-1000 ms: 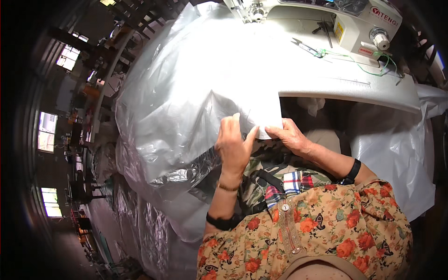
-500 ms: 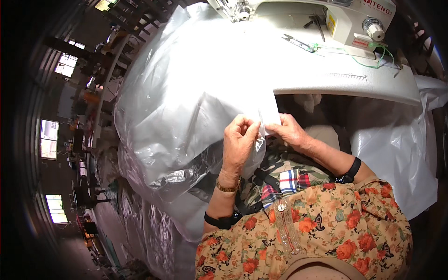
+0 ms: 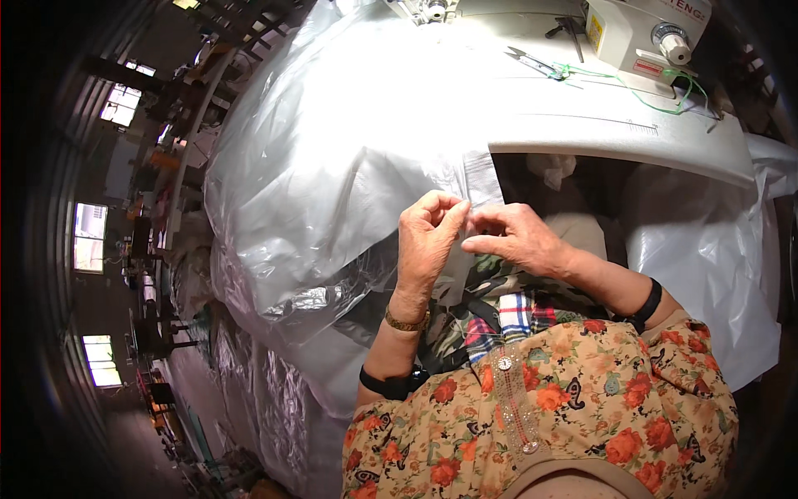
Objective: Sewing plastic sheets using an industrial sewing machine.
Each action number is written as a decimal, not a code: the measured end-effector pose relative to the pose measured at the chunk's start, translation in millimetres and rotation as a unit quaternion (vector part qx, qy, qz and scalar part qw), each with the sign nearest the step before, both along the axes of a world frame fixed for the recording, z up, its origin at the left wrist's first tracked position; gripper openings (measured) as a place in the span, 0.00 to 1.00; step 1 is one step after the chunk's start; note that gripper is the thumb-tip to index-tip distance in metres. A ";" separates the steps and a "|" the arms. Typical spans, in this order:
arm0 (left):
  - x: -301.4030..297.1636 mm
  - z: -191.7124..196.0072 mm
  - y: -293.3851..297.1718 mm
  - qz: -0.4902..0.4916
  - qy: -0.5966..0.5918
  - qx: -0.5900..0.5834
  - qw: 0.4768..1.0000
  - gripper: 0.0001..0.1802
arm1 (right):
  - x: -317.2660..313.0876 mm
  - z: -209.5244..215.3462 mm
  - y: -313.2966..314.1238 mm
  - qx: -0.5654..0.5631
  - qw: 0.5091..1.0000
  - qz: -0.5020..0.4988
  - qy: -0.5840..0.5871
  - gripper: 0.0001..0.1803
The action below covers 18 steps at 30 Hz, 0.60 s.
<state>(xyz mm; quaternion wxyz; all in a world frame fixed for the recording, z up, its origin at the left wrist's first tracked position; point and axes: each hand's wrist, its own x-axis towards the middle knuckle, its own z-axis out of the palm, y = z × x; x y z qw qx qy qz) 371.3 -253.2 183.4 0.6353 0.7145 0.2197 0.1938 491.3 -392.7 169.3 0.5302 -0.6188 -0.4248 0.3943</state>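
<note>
A large, translucent whitish plastic sheet point(image 3: 307, 224) drapes over the left side of the sewing table and hangs toward my lap. My left hand point(image 3: 426, 237) is closed, thumb and forefinger pinching the sheet's edge in front of my body. Right beside it, my right hand point(image 3: 524, 243) has its fingers curled in on the same edge, the thumb lying lower. The fingertips of both hands almost meet, and the bit of plastic between them is hardly visible. A narrow folded strip of the sheet point(image 3: 480, 175) runs up from the fingers onto the bright tabletop.
The white sewing machine point(image 3: 628, 37) stands at the far right, its needle area point(image 3: 432, 12) at the top. Thread snips point(image 3: 536, 62) and green thread point(image 3: 640, 91) lie on the table point(image 3: 615, 137). More plastic sheeting point(image 3: 698, 266) hangs at the right.
My right hand has shifted its grip, the thumb now lower and the fingers bent over toward my left hand. The strip beneath the fingers lies differently. The view has tilted slightly.
</note>
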 end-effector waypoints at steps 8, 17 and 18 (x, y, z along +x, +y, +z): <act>-24.6 11.0 1.4 0.050 0.002 0.130 0.990 0.07 | 2.0 -43.1 3.8 0.006 0.963 0.019 0.268 0.12; -32.0 20.9 -3.2 -0.063 0.055 0.201 0.976 0.24 | 7.2 -31.0 5.2 0.033 0.964 0.086 0.249 0.25; -31.5 20.6 -3.6 -0.059 0.059 0.188 0.979 0.24 | 7.0 -31.9 4.8 0.049 0.965 0.085 0.245 0.27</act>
